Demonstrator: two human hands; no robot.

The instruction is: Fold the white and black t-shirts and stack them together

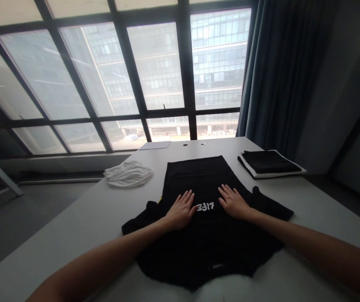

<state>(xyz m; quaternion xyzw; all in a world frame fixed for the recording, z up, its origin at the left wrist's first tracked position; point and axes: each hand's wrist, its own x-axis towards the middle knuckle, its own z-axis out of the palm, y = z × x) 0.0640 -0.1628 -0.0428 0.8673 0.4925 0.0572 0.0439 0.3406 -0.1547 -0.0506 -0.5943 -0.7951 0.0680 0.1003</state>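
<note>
A black T-shirt [199, 239] with white lettering lies spread on the white table, its neckline towards me and its hem pointing at the window. The lettering appears upside down from my side. My left hand [181, 210] rests flat on the shirt just left of the letters, fingers stretched out. On the other side of the letters, my right hand [233, 202] also lies flat on the fabric with its fingers extended. Neither hand grips the cloth. Both sleeves stick out sideways, and a small yellow bit shows at the left edge.
A crumpled white cloth [128, 174] lies on the table [57, 247] to the left. Folded black and white garments [270, 162] are stacked at the right. Pale flat sheets [155, 145] lie at the far edge, before large windows. A dark curtain [277, 84] hangs at right.
</note>
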